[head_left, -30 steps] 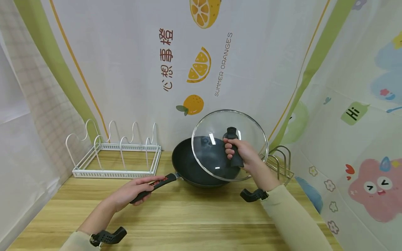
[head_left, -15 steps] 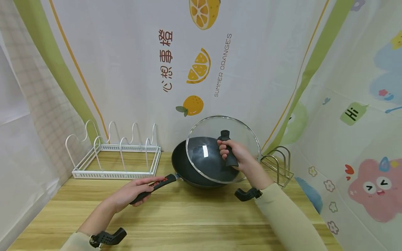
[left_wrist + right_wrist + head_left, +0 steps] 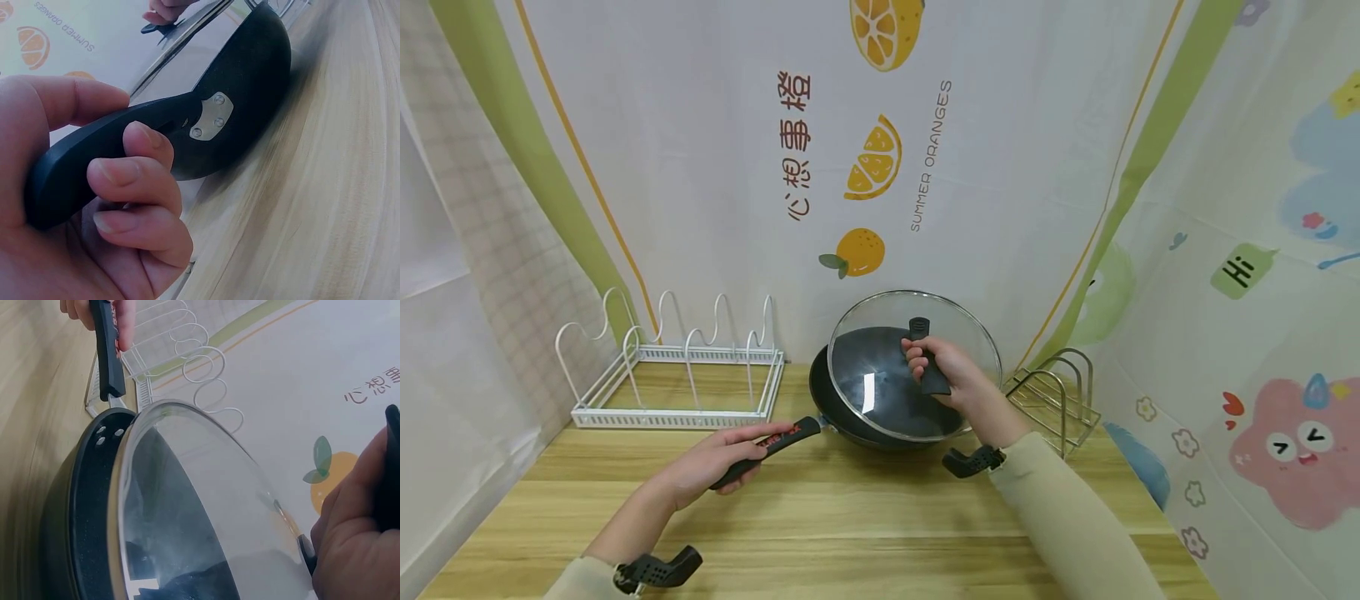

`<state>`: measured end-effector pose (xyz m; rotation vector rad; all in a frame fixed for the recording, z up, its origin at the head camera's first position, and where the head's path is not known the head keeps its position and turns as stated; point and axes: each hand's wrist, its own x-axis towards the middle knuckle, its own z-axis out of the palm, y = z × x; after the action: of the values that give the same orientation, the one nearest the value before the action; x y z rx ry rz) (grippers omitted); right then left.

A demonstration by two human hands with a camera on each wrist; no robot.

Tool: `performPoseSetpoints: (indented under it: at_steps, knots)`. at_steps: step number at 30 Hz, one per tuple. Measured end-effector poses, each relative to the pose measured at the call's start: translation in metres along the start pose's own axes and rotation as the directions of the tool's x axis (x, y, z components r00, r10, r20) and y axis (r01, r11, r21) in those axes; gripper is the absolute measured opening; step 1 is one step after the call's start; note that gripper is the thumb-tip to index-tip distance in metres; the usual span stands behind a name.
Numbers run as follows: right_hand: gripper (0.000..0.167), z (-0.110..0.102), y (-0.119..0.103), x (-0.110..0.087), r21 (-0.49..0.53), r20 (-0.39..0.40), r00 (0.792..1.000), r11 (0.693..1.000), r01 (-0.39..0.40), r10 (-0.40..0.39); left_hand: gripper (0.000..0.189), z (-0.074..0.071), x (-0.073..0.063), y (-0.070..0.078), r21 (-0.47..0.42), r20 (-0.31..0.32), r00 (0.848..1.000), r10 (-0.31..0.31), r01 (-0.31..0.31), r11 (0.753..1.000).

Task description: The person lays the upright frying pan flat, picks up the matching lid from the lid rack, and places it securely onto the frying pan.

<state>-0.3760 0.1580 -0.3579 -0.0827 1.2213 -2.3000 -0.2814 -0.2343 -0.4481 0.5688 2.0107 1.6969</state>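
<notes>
A black wok [image 3: 827,392] stands on the wooden table, its long handle [image 3: 805,427] pointing to the front left. My left hand [image 3: 715,467] grips that handle; in the left wrist view the fingers [image 3: 134,175] curl around it from below. Over the wok is a clear glass lid [image 3: 872,350] with a metal rim, tilted, its far side raised. My right hand [image 3: 943,367] holds the lid by its black knob handle [image 3: 934,382]. In the right wrist view the lid's rim [image 3: 119,506] is close to the wok's rim; whether they touch I cannot tell.
A white wire rack [image 3: 677,415] with wavy dividers stands left of the wok. On the right is a smaller metal rack [image 3: 1060,400], partly behind my right forearm. A printed curtain [image 3: 722,167] hangs behind the table [image 3: 850,533].
My right hand has brought the lid left and slightly down, further over the wok, uncovering more of the right metal rack. The left hand and wok have stayed in place.
</notes>
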Motion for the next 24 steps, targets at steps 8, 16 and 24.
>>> performPoseSetpoints:
  at_steps: [8,16,24]
  knots:
    - [0.019,0.002,0.007,0.012,0.019,-0.030,0.999,1.000,-0.013,0.014,0.049,0.000,-0.001,0.000,-0.002,0.006,1.000,0.016,-0.016,1.000]
    - [0.015,0.004,0.010,0.025,0.074,-0.062,0.997,0.997,-0.038,0.042,0.052,0.001,0.000,0.000,-0.004,0.001,1.000,0.003,-0.003,1.000]
    - [0.015,0.002,0.014,0.036,0.097,-0.084,0.994,0.994,-0.055,0.063,0.051,0.000,0.000,0.000,-0.013,0.016,1.000,0.012,-0.012,1.000]
